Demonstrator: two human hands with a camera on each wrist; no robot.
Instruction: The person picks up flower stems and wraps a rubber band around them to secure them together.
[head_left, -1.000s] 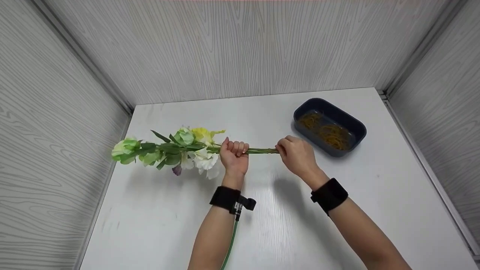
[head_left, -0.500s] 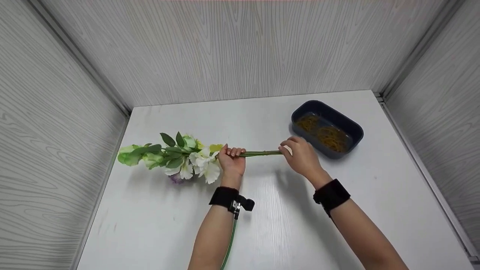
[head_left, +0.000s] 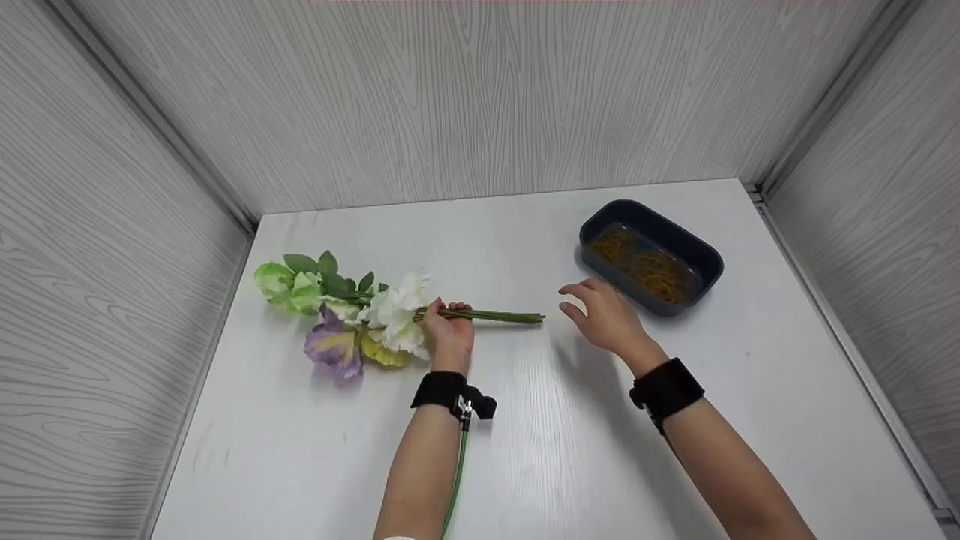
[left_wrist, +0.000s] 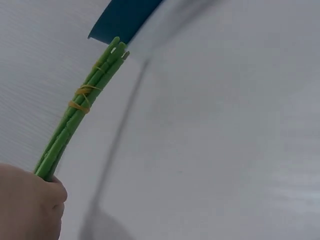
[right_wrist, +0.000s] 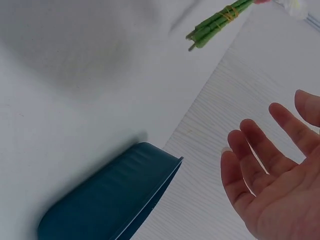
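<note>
My left hand grips a bouquet by its green stems, just right of the blooms. White, yellow, purple and pale green flowers with dark leaves spread to the left. A yellow rubber band is wound round the stems near their cut ends, seen in the left wrist view. The right hand is held apart from the stem ends, its fingers loosely bent and nothing in them. In the right wrist view the palm shows bare, and the banded stems point toward the upper middle.
A dark blue bin stands at the back right, just beyond the right hand, with tangled yellow-brown rubber bands inside. Pale wood-grain panels wall the white table at the back and sides. A green cable runs along the left forearm.
The right hand has let go of the stem ends and its fingers have spread. The left hand has drawn the bouquet slightly left and turned it, so the purple flower now shows more.
</note>
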